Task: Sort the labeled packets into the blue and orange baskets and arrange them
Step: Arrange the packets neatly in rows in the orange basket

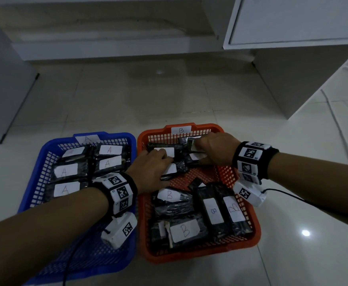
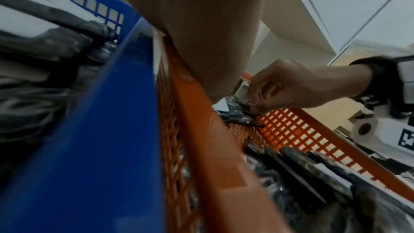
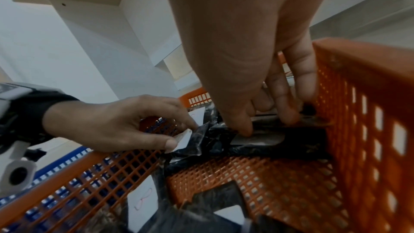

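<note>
Head view: at the orange basket's (image 1: 249,240) far end, black packets (image 1: 181,159) are pinched by the right hand (image 1: 216,149) and pressed flat by the left hand's (image 1: 152,172) straight fingers; slippery wrapping could let the pile slide.

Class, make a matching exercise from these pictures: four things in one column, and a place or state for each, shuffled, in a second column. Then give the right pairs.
1. blue basket
2. orange basket
3. left hand
4. right hand

a. holds packets marked B
b. pinches a packet at the orange basket's far end
c. holds packets marked A
d. rests on packets near the orange basket's left wall

Pairs: 1-c, 2-a, 3-d, 4-b
</note>
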